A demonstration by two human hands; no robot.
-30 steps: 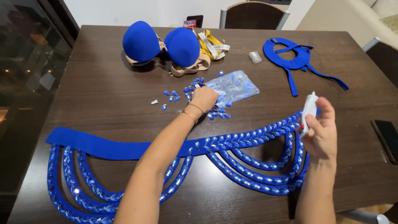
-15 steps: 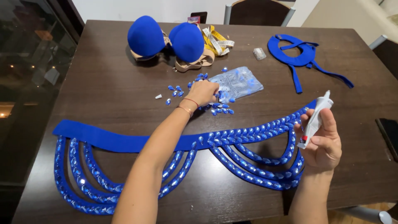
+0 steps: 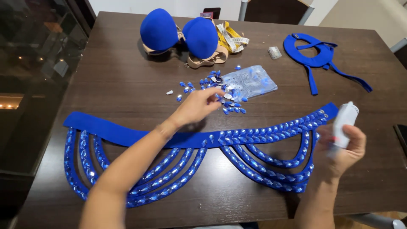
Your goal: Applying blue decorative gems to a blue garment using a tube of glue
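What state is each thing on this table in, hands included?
Left hand: fingertips pinched at the loose blue gems.
Right hand: closed around a white glue bottle, held upright.
Blue belt: laid flat, hanging loops gem-covered.
Clear plastic bag: lying flat.
Blue bra cups: domes up.
Yellow tape measure: loosely piled.
Blue neck strap: lying flat.

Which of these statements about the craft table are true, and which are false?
1. The right hand holds a small white bottle. True.
2. The left hand rests on the yellow measuring tape. False: it reaches into the loose blue gems, well away from the tape.
3. The blue belt has draped loops covered in gems. True.
4. The two blue cups sit at the near edge of the table. False: they sit at the far side.
5. The clear plastic bag lies on the belt. False: it lies on the table beyond it.
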